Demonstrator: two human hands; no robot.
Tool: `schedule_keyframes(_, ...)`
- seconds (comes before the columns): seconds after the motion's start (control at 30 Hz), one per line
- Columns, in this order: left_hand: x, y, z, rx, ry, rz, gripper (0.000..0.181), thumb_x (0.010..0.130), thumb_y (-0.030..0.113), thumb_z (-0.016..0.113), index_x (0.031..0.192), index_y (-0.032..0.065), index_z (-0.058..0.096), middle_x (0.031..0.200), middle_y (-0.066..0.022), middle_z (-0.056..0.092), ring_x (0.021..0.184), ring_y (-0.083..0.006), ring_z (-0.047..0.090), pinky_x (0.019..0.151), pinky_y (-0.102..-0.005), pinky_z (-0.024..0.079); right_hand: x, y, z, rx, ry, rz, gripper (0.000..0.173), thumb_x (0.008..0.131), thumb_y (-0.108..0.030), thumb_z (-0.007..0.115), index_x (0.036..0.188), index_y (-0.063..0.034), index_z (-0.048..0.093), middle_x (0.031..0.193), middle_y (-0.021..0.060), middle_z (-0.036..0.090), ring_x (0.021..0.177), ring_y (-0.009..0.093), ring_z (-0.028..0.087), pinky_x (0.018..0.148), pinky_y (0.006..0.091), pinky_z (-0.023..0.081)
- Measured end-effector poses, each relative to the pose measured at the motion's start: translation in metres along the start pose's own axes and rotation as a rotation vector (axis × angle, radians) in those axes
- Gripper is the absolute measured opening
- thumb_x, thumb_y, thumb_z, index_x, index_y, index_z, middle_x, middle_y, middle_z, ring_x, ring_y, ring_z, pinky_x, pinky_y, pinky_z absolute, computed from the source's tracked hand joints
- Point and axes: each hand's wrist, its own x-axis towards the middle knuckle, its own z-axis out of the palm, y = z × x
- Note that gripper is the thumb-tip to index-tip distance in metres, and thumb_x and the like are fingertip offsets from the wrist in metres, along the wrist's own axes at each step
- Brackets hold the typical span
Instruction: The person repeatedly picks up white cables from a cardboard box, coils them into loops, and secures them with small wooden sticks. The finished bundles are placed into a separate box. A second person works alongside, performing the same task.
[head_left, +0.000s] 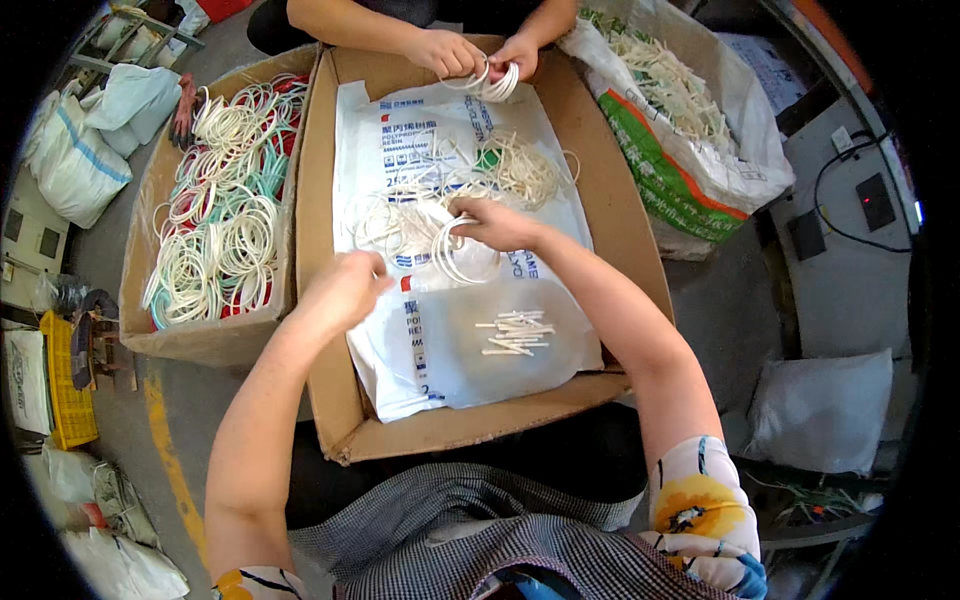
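My right hand (496, 225) grips a small bundle of white plastic rings (452, 264) over the middle of a cardboard box (585, 390). My left hand (346, 289) is blurred, its fingers bent near the box's left side; whether anything thin is in them cannot be made out. Loose white rings (379, 223) lie just beyond both hands on a white printed resin sack (390, 375). Farther off sits a tangled heap of thin cream-coloured plastic loops (531, 174). Nearer me, short white sticks (517, 332) rest on a translucent plastic piece (450, 360).
Opposite me, another person's hands (480, 64) hold white rings above the box's far end. At left stands a carton (247, 330) full of white and green rings. A woven sack (675, 180) of plastic scraps is at right. A yellow crate (67, 382) sits far left.
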Motion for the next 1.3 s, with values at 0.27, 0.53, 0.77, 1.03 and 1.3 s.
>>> schedule_keyframes(0.27, 0.016, 0.026, -0.004, -0.862, 0.285, 0.062, 0.020, 0.082, 0.014, 0.067, 0.093, -0.0025, 0.064, 0.076, -0.0071, 0.064, 0.065, -0.0111, 0.060, 0.054, -0.0232, 0.048, -0.060, -0.078, -0.034, 0.973, -0.030, -0.080, 0.019, 0.092, -0.017, 0.050, 0.104, -0.0026, 0.047, 0.074, 0.0018, 0.052, 0.046, 0.005, 0.031, 0.045, 0.0195, 0.024)
schedule_keyframes(0.53, 0.019, 0.045, 0.011, -1.157, 0.204, 0.021, 0.030, 0.082, 0.018, 0.067, 0.105, -0.0017, 0.062, 0.089, -0.0088, 0.065, 0.076, -0.0126, 0.060, 0.065, -0.0248, 0.046, -0.060, -0.083, -0.017, 1.132, -0.095, -0.161, 0.016, 0.092, -0.018, 0.051, 0.100, -0.0047, 0.048, 0.078, 0.0024, 0.054, 0.050, 0.004, 0.034, 0.045, 0.0185, 0.025)
schedule_keyframes(0.77, 0.028, 0.066, 0.026, -1.341, 0.272, -0.186, 0.018, 0.094, 0.017, 0.047, 0.093, 0.0009, 0.055, 0.081, -0.0081, 0.063, 0.077, -0.0161, 0.060, 0.067, -0.0299, 0.045, -0.061, -0.070, -0.013, 0.826, 0.204, 0.062, 0.023, 0.091, -0.028, 0.056, 0.096, -0.0060, 0.051, 0.077, -0.0020, 0.050, 0.056, 0.003, 0.038, 0.049, 0.0184, 0.030)
schedule_keyframes(1.03, -0.001, 0.054, -0.039, -0.685, -0.503, 0.474, 0.034, 0.096, 0.026, 0.042, 0.073, 0.0027, 0.051, 0.056, -0.0024, 0.045, 0.050, -0.0152, 0.046, 0.049, -0.0276, 0.038, -0.076, -0.055, -0.040, 0.791, 0.189, 0.084, 0.022, 0.094, -0.028, 0.049, 0.082, -0.0094, 0.048, 0.064, -0.0071, 0.037, 0.054, 0.002, 0.031, 0.048, 0.0183, 0.026)
schedule_keyframes(1.3, -0.014, 0.059, -0.036, -1.056, -0.057, 0.318, 0.013, 0.088, 0.011, 0.054, 0.079, 0.0040, 0.058, 0.060, 0.0059, 0.045, 0.050, -0.0021, 0.036, 0.042, -0.0182, 0.024, -0.081, -0.072, -0.046, 0.870, 0.077, -0.106, 0.027, 0.096, -0.030, 0.042, 0.086, -0.0064, 0.049, 0.059, -0.0058, 0.034, 0.051, 0.004, 0.027, 0.047, 0.0182, 0.023)
